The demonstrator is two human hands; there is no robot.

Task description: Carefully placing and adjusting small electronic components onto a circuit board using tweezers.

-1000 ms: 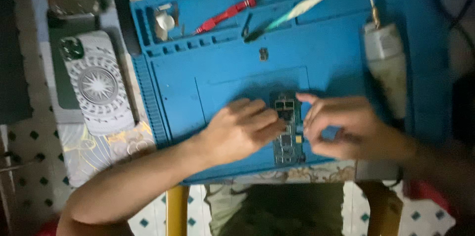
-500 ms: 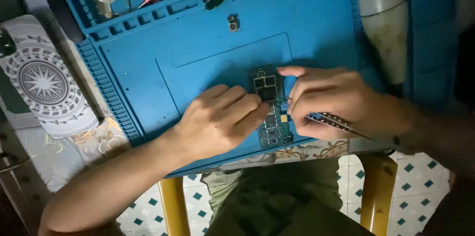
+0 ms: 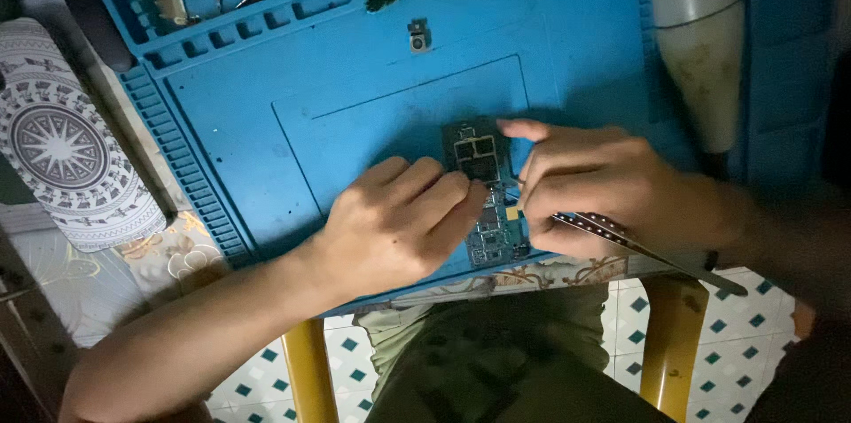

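The circuit board [image 3: 486, 197] lies near the front edge of the blue work mat [image 3: 292, 130] on the bench, and both hands close in on it from either side. The left hand [image 3: 403, 223] is curled, its fingertips pressed onto the board's left edge, pinning rather than gripping it. The right hand [image 3: 594, 184] is bent over the board's right side, forefinger and thumb pinched near the top corner, with metal tweezers [image 3: 638, 246] tucked under the palm and pointing away toward the person's lap. The likely trouble is the board's place: it sits so close to the mat's front lip that a slip of the left fingers could push it off onto the tiled floor [image 3: 346, 361] below. The tweezers, loosely carried, might drop or scrape the components. A small loose part [image 3: 419, 35] lies well apart higher on the mat, where a sleeve could sweep it away. The dim light adds to the risk of misjudging small parts
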